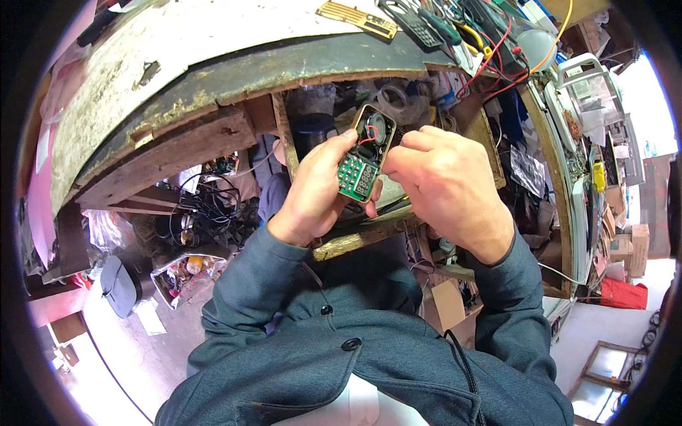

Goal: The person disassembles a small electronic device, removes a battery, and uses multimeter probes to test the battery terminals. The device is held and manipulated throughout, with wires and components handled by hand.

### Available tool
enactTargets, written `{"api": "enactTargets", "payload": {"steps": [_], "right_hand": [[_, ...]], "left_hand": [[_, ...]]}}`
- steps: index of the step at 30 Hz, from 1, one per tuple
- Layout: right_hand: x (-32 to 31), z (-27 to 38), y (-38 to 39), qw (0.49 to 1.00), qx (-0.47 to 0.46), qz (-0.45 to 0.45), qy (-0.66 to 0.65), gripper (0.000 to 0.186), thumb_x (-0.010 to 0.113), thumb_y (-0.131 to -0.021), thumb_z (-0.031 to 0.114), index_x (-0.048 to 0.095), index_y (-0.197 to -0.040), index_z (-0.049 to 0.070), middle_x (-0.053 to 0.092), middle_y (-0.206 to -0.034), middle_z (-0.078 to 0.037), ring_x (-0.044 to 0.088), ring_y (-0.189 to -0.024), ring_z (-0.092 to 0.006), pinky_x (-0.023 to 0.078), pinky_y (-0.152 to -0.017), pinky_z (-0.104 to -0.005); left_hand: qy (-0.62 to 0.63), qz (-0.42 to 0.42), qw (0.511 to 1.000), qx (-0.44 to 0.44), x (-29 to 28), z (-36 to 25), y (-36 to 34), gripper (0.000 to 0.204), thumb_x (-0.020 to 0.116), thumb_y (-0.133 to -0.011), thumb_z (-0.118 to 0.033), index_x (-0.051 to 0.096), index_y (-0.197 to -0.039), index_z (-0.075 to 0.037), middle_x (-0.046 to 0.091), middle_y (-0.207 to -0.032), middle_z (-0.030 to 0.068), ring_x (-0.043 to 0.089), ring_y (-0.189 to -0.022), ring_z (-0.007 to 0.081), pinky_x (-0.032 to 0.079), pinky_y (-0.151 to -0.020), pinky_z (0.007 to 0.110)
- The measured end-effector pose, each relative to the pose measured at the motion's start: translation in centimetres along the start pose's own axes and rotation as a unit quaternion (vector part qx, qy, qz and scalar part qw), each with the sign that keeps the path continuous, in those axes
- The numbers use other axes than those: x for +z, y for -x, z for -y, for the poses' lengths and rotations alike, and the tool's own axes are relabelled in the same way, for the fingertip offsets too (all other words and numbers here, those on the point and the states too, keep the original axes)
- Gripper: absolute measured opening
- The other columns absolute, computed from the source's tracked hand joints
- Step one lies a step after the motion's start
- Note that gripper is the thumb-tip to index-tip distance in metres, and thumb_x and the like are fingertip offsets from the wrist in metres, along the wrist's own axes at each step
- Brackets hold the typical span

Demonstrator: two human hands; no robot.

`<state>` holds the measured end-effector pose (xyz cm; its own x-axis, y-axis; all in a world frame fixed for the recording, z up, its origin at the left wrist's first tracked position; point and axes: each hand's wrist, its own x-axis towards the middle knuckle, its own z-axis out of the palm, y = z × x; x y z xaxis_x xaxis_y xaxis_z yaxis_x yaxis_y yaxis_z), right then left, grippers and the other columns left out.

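Observation:
My left hand [316, 184] is wrapped round a small opened electronic device [357, 177] with a gold-edged case, a green circuit board with a digit display and small buttons, a dark round part and red wires. My right hand [444, 181] is closed at the device's right edge, fingertips bent in against it; whatever they may grip is hidden. The device is held upright-tilted over an open wooden drawer [355, 238] full of clutter.
Along the worn bench [227, 64] lie a gold-coloured panel [355, 18], hand tools [444, 28] and tangled leads [497, 64]. Stacked clutter [597, 177] fills the right side. Below left are cables [202, 206], a box of small parts [188, 277] and a dark bag [121, 284].

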<state>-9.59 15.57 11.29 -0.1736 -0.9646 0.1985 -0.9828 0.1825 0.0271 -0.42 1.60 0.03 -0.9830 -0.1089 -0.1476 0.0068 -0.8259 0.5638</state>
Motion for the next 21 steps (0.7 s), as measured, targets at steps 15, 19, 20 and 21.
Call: {"api": "enactTargets", "payload": {"steps": [15, 19, 20, 21], "right_hand": [[1.5, -0.5, 1.3, 0.994, -0.006, -0.097, -0.051, 0.007, 0.066, -0.074, 0.01, 0.064, -0.08, 0.011, 0.057, -0.076, -0.003, 0.06, -0.075, -0.0234, 0.049, -0.063, -0.0367], [0.7, 0.2, 1.3, 0.997, -0.033, -0.064, 0.003, 0.007, 0.068, -0.074, 0.015, 0.064, -0.079, 0.012, 0.058, -0.077, -0.002, 0.06, -0.076, -0.0212, 0.048, -0.065, -0.0346], [0.2, 0.5, 1.1, 0.998, -0.04, -0.051, 0.016, 0.008, 0.069, -0.075, 0.017, 0.064, -0.079, 0.012, 0.058, -0.077, -0.002, 0.06, -0.076, -0.0206, 0.047, -0.065, -0.0342], [-0.2, 0.7, 1.1, 0.998, -0.045, -0.036, 0.038, 0.012, 0.07, -0.075, 0.022, 0.063, -0.077, 0.013, 0.058, -0.077, -0.002, 0.061, -0.077, -0.0198, 0.047, -0.066, -0.0338]], "left_hand": [[0.083, 0.021, 0.995, -0.049, -0.3, -0.7, 0.2, 0.043, 0.039, -0.107, -0.039, 0.058, -0.118, -0.002, 0.067, -0.089, 0.0125, 0.068, -0.069, 0.0237, 0.057, -0.05, 0.036], [0.042, 0.017, 0.999, -0.025, -0.8, 0.0, 0.1, 0.041, 0.04, -0.107, -0.037, 0.058, -0.118, -0.002, 0.067, -0.089, 0.0126, 0.067, -0.068, 0.0222, 0.056, -0.049, 0.035], [0.038, 0.006, 0.999, -0.022, -0.6, 0.0, 0.2, 0.04, 0.041, -0.107, -0.037, 0.058, -0.118, -0.002, 0.067, -0.09, 0.0126, 0.067, -0.068, 0.022, 0.056, -0.049, 0.035], [0.034, -0.006, 0.999, -0.02, -0.3, -0.2, 0.3, 0.04, 0.041, -0.107, -0.037, 0.058, -0.117, -0.002, 0.068, -0.09, 0.0125, 0.068, -0.068, 0.0218, 0.055, -0.049, 0.035]]}}
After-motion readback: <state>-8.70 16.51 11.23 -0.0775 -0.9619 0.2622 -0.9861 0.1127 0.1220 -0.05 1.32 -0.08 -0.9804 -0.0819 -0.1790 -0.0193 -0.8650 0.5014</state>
